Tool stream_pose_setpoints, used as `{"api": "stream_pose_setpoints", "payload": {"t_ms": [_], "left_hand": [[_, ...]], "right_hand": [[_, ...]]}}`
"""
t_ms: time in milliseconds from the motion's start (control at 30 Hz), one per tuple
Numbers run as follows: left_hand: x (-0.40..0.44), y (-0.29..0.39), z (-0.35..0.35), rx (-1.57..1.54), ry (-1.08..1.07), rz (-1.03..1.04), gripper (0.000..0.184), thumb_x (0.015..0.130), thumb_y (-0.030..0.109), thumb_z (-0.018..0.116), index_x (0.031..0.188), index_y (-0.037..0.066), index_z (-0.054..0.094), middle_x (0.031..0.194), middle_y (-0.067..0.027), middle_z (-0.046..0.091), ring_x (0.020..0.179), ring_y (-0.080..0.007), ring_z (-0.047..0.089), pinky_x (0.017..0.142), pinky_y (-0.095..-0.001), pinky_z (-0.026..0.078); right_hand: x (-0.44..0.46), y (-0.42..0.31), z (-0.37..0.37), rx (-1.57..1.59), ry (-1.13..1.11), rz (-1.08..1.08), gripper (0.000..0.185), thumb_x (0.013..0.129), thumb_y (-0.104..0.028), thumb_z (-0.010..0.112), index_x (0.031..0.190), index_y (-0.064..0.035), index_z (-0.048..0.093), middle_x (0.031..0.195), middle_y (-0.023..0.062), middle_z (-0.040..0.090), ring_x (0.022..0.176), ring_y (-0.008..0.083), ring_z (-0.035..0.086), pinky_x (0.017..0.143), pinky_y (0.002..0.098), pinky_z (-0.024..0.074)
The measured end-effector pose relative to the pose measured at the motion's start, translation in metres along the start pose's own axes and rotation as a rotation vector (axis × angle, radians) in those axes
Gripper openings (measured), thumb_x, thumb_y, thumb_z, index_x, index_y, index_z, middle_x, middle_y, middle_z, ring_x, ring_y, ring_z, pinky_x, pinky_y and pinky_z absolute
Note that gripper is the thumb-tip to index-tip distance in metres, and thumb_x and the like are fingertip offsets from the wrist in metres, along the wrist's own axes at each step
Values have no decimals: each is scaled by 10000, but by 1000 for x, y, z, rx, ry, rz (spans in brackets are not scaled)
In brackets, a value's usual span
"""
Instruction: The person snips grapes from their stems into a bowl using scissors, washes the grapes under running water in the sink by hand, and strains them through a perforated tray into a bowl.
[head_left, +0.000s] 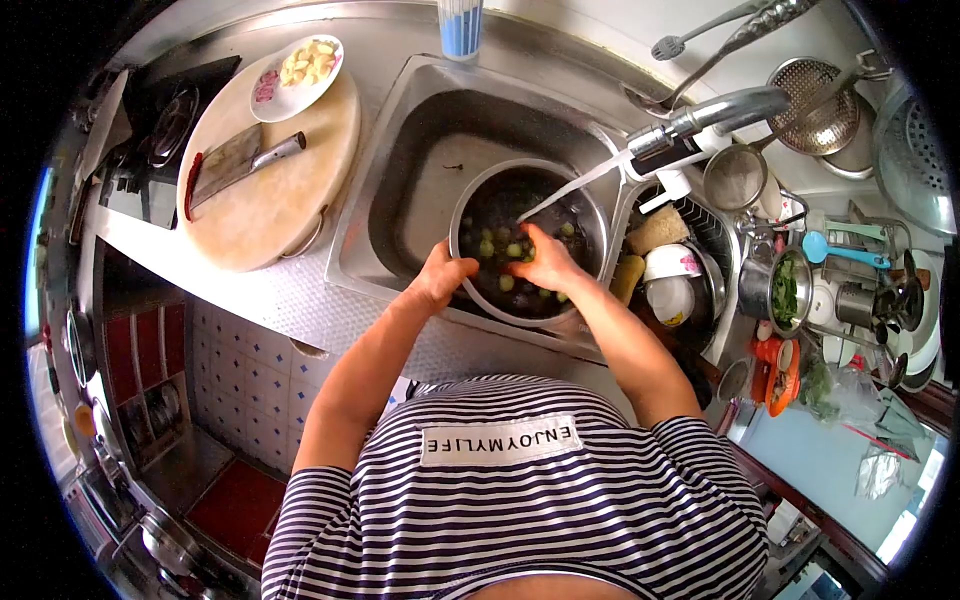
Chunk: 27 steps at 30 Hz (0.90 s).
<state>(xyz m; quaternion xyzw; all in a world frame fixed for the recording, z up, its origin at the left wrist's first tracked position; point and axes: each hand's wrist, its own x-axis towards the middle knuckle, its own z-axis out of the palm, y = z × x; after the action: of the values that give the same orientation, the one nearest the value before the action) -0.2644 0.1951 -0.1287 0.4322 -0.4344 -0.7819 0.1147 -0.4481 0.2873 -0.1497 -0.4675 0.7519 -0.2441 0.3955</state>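
A round metal bowl (465, 205) stands in the right part of the steel sink (400, 160), holding dark water and several small round green vegetable pieces (487, 247). My left hand (440, 277) grips the bowl's near left rim, with the thumb over the edge. Inside the bowl, my right hand (550, 262) reaches among the pieces, thumb and forefinger apart; its other fingers are partly hidden. From the faucet (700, 120) a stream of water (580, 183) runs into the bowl, close beyond my right fingers.
Left of the sink, a round cutting board (310, 180) carries a cleaver (235, 165) and a plate (300, 105) of chopped pieces. A blue-and-white cup (460, 30) stands behind the sink. To the right are a dish rack (722, 225), strainers (735, 178) and a pot with greens (787, 290).
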Motion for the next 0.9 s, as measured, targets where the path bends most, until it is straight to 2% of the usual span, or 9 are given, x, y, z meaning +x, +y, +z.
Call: {"api": "stream_pose_setpoints", "payload": {"t_ms": [133, 233, 333, 400, 567, 667, 733, 833, 900], "left_hand": [[3, 3, -3, 31, -68, -55, 396, 663, -11, 542, 1056, -43, 519, 838, -82, 577, 717, -186, 541, 639, -296, 445], [-1, 9, -1, 60, -65, -52, 411, 667, -14, 536, 1076, -41, 512, 850, -84, 578, 711, -185, 541, 636, -298, 448], [-4, 10, 2, 35, -23, -23, 261, 679, 7, 553, 930, -63, 567, 760, -85, 581, 678, -185, 543, 603, -314, 432], [-1, 6, 1, 17, -25, -5, 249, 683, 11, 555, 922, -61, 565, 755, -82, 576, 672, -184, 537, 599, -317, 427], [-8, 14, 6, -20, -16, 31, 238, 692, 15, 557, 920, -56, 551, 753, -74, 563, 657, -180, 518, 577, -330, 413], [-4, 11, 2, 33, -13, 4, 261, 697, 10, 550, 951, -52, 542, 767, -73, 561, 658, -179, 513, 567, -332, 407], [-7, 14, 3, 15, -41, -21, 292, 692, 10, 550, 978, -46, 539, 780, -78, 567, 666, -186, 521, 582, -331, 420], [5, -2, -3, -27, -65, -12, 311, 685, 16, 553, 990, -44, 541, 786, -81, 573, 675, -196, 531, 601, -328, 435], [6, -5, -4, -15, -55, -7, 318, 682, 15, 553, 994, -44, 541, 791, -82, 575, 685, -199, 535, 614, -328, 439]], "right_hand": [[3, -3, 20, 445, 12, 92, 507, 728, -51, 653, 1202, -52, 475, 1097, 106, 565, 972, 225, 561, 817, 337, 478], [2, -33, -5, 988, -286, 157, 456, 741, 96, 494, 1163, -78, 501, 991, 69, 554, 925, 200, 553, 720, 339, 530], [16, -48, -33, 646, -168, -21, 496, 711, 120, 461, 1164, -75, 505, 1046, 49, 539, 936, 164, 533, 742, 307, 519], [27, -41, -47, -153, 95, -424, 471, 730, 0, 564, 1192, -53, 487, 1226, 105, 460, 1130, 270, 448, 917, 352, 411], [21, -27, -39, -648, -151, -22, 941, 670, -450, 718, 1398, -176, 189, 1358, 253, 239, 1238, 401, 299, 1032, 439, 310], [4, -19, -21, -580, -135, 48, 894, 624, -382, 749, 1346, -108, 299, 1362, 242, 261, 1237, 393, 311, 992, 424, 364], [-3, -18, -10, -246, -71, -9, 759, 621, -201, 728, 1267, -11, 379, 1168, 209, 508, 1109, 338, 486, 929, 368, 414], [-5, -16, 1, 6, -26, -7, 641, 644, -101, 685, 1224, -3, 431, 1082, 173, 564, 1010, 290, 553, 874, 338, 445], [11, 0, 8, 580, -207, 103, 575, 680, 7, 648, 1220, -18, 453, 1033, 86, 571, 969, 192, 556, 810, 297, 478]]}}
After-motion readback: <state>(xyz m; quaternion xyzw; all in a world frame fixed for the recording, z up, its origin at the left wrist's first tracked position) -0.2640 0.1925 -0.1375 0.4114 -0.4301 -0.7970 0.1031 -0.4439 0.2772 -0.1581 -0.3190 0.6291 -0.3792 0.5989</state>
